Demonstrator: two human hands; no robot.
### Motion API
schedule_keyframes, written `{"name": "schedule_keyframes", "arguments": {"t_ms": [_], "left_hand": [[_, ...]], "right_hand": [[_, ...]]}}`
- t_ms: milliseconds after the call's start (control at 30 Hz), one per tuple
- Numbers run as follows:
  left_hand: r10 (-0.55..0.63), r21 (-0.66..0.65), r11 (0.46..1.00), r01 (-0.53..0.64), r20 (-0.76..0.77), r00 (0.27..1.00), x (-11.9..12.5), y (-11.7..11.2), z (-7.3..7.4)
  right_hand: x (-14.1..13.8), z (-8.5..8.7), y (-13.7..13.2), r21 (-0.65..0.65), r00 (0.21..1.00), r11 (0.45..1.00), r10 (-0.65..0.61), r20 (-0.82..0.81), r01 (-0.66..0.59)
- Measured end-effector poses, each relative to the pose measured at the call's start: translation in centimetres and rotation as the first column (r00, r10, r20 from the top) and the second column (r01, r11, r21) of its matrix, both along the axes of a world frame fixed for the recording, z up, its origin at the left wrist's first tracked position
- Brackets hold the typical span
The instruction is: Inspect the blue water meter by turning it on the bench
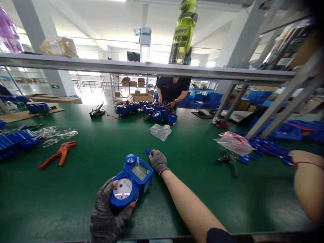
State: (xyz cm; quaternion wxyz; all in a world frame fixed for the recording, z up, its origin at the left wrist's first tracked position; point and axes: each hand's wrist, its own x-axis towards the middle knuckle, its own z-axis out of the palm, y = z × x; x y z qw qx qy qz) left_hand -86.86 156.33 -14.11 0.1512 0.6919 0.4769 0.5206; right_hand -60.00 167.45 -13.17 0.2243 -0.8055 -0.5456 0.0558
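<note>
Gloved left hand (pixel 107 212) cradling a blue meter (pixel 131 184) on the green bench (pixel 101 148).

Its fingers wrap the meter's near end from below, tilting the dial and small display up toward the camera, likely to keep the face readable. The gloved right hand (pixel 158 161) reaches past the meter, fingertips pinched on a small blue part (pixel 146 152) lying on the bench. Orange pliers (pixel 58 154) lie well to the left; a co-worker's bare arm (pixel 307 179) enters at right.
</note>
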Motion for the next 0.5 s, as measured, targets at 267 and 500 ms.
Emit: {"name": "schedule_keyframes", "arguments": {"t_ms": [267,500], "left_hand": [[-0.097,-0.315,0.94,0.129,0.114,0.989,-0.5,0.5,2.1],[-0.014,-0.412,0.908,0.074,0.146,0.989,0.6,0.6,2.9]], "right_hand": [[-0.3,0.6,-4.5,-0.101,0.992,0.991,0.099,0.081,-0.09],[-0.1,0.7,-5.7,-0.113,0.984,0.991,0.088,0.152,-0.071]]}}
